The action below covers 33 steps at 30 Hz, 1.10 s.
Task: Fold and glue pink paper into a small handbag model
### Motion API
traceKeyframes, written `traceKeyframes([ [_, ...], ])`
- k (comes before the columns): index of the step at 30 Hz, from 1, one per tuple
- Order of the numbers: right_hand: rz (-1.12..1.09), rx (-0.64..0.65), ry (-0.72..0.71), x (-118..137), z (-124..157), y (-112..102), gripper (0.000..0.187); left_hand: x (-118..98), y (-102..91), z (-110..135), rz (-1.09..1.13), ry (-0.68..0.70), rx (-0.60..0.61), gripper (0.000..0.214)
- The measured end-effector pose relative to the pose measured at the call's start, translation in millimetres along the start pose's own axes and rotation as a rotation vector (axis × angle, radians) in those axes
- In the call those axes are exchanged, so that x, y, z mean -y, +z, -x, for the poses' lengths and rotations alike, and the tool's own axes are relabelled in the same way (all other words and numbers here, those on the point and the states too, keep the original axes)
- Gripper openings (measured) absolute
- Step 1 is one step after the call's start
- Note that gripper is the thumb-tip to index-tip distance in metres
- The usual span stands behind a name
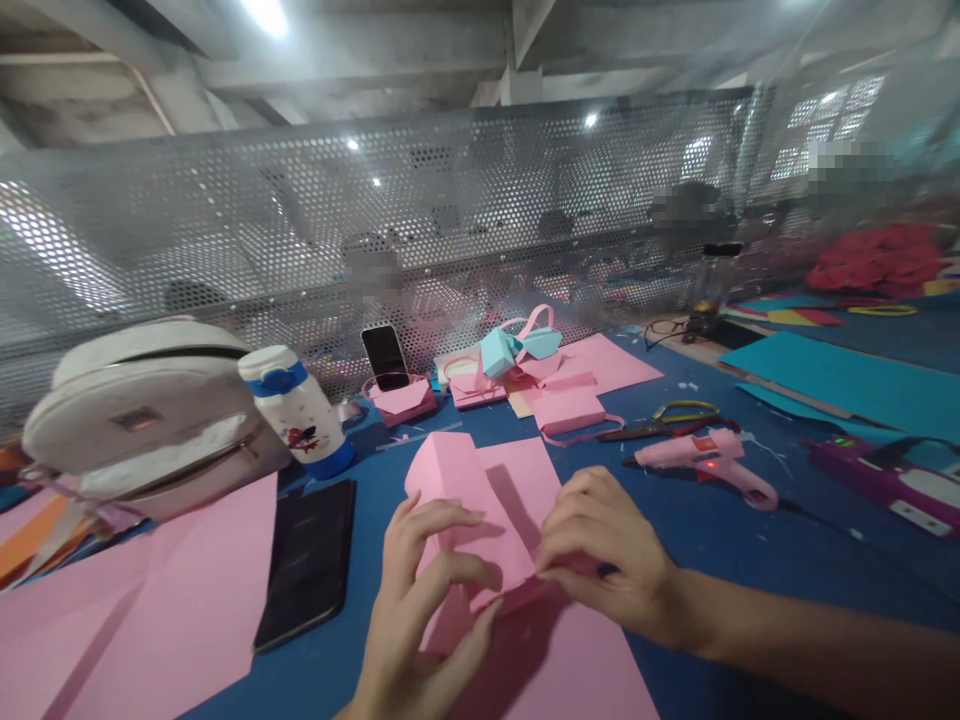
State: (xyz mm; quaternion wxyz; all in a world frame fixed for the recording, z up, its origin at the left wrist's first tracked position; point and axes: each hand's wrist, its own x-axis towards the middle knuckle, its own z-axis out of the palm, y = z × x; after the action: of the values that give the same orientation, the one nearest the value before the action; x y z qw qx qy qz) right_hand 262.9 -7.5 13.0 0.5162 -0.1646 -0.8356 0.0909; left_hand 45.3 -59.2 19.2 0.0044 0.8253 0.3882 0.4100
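A folded piece of pink paper (480, 500) stands partly raised between my hands, its far end bent up into a box-like shape. My left hand (435, 590) curls around its near left side, thumb and fingers pinching the near edge. At the near right corner, my right hand (604, 560) pinches the same folded paper between thumb and fingers. Beneath it a flat pink sheet (592, 670) lies on the blue table. To the right rests a pink hot glue gun (705, 458) with a small red light, beside scissors (660, 422) with yellow handles.
On the left are a white backpack (142, 420), a bottle (296, 410), a dark tablet (307, 560) and more pink paper (172, 600). Small pink paper boxes (566, 410) and a propped phone (385, 358) stand ahead, before a perforated metal partition (300, 240). A purple power strip (885, 485) lies right.
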Motion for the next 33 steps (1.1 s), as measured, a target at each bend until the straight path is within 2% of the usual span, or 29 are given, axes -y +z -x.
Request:
traceKeyframes([
  [8, -0.006, 0.005, 0.004, -1.0, 1.5, 0.4, 0.021, 1.3, 0.5, -0.1, -0.011, 0.038, -0.026, 0.024],
  [13, -0.001, -0.004, -0.001, 0.0, 0.3, -0.2, 0.020, 3.5, 0.1, -0.5, -0.015, 0.072, -0.001, 0.024],
  [24, 0.011, 0.001, -0.005, -0.7, 0.6, -0.1, 0.025, -5.4, -5.4, -6.1, -0.003, 0.109, -0.083, 0.019],
  [33, 0.017, 0.003, -0.013, -1.5, 1.3, -0.2, 0.021, -10.7, -16.3, -9.5, 0.011, 0.179, -0.036, 0.034],
])
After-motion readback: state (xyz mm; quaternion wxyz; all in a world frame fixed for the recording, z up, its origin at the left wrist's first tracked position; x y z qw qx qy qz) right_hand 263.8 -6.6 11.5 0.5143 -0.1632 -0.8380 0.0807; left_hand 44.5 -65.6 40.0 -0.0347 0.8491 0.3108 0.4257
